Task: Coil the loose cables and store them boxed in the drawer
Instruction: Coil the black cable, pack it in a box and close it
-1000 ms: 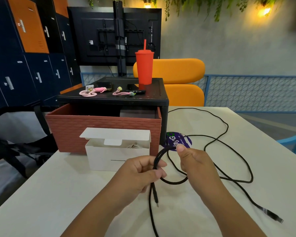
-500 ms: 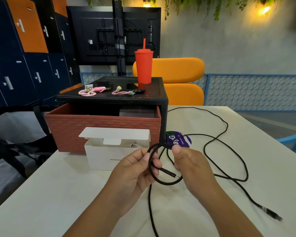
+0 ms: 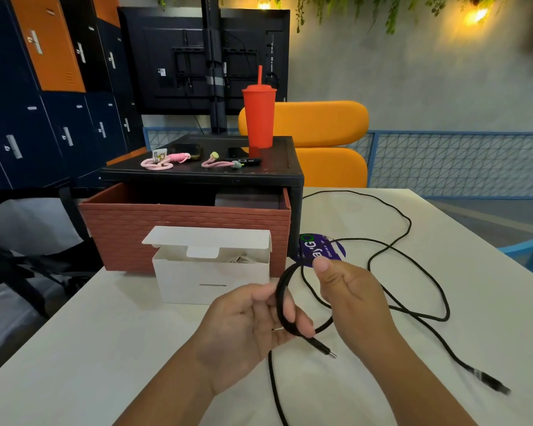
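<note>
Left hand (image 3: 253,327) grip: fingers curled round a small loop of the black cable (image 3: 279,293), held above the tabletop (image 3: 105,348). Right hand (image 3: 348,290) grip: thumb and fingers closed on the same loop near its top. The cable's remainder trails slack across the tabletop to the right. An open white box (image 3: 197,287) stands just before the pulled-out brick-patterned drawer (image 3: 173,229).

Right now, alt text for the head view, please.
Two hands hold a black cable above a white table: the left hand grips a small coil, the right hand holds the next loop. Loose cable trails right; an open white box sits before an open brick-patterned drawer.
</note>
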A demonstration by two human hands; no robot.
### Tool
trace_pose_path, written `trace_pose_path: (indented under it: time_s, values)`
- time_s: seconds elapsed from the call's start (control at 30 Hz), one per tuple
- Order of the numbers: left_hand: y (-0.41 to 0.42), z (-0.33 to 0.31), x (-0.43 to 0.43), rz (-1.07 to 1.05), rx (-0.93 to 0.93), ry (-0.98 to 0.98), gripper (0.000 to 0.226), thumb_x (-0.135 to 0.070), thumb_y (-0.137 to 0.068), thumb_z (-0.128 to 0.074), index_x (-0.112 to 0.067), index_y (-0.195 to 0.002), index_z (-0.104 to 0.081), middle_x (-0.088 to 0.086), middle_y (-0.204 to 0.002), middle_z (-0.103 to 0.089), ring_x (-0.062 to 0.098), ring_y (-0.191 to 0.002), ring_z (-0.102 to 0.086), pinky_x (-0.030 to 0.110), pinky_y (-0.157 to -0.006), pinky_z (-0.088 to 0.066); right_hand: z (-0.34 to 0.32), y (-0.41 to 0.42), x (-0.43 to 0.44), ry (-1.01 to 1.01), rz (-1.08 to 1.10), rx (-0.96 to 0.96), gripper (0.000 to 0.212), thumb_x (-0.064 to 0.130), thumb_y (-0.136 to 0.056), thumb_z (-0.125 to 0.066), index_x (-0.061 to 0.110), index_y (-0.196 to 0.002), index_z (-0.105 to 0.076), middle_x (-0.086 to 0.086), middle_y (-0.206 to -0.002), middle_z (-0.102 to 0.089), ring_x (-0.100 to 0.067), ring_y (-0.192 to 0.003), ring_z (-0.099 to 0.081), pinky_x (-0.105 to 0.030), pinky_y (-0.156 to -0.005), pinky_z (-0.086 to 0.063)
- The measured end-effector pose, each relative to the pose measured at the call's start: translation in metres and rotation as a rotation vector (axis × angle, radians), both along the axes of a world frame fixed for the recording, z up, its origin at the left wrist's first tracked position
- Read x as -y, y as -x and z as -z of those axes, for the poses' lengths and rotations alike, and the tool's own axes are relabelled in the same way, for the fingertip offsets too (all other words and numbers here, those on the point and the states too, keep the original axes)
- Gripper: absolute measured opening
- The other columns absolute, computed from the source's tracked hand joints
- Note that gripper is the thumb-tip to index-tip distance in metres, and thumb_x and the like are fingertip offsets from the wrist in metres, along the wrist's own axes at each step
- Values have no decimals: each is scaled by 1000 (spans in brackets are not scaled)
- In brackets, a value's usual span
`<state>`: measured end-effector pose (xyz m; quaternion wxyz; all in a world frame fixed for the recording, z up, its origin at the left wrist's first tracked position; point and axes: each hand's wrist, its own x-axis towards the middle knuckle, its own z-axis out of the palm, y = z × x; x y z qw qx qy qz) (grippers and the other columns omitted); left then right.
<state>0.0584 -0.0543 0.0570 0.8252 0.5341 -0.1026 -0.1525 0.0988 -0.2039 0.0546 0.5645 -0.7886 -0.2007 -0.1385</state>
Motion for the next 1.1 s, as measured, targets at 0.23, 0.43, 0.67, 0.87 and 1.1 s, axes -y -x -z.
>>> trace_pose_path:
  time_s: [0.23,0.43,0.67,0.87,1.1]
  values:
    - [0,-6,0,-80,-226,252,27,-26,-78,-48,-8,-61,-60,-6,-36,-23,7,-30,-16,22,-40,-38,7,0,-2,155,-178,-45,48,60,-84,-38,24,-52,-39,9,-49,-32,-4,-49,-29,-18,-49,-25]
    - [-5,0,-12,-72,-85,536,33,-19,-56,-86,-2,-80,-70,-6,-44,-21,8,-38,-15,22,-40,-40,1,-8,14,407,12,84,41,62,-85,-26,31,-62,-39,7,-52,-44,-8,-51,-40,-23,-51,-29]
    - [-6,-1,-15,-246,84,578,47,-21,-69,-66,1,-110,-67,-3,-50,-40,9,-40,-41,27,-63,-55,3,-1,4,769,-33,-62,39,42,-98,-34,14,-80,-54,1,-71,-52,-19,-72,-53,-28,-62,-39]
    - [-1,0,-3,-510,349,69,41,-22,-84,-47,-23,-124,-51,-1,-58,-53,12,-57,-54,21,-83,-51,3,9,0,858,-296,-235,33,42,-91,-48,14,-78,-60,1,-82,-61,-17,-77,-57,-29,-70,-46]
    - [2,17,7,-657,705,-831,19,-44,-91,-26,-47,-101,-43,-14,-70,-59,0,-77,-57,10,-68,-42,-16,20,7,977,-263,-72,28,38,-87,-55,20,-66,-55,6,-61,-45,-6,-57,-42,-21,-51,-30]
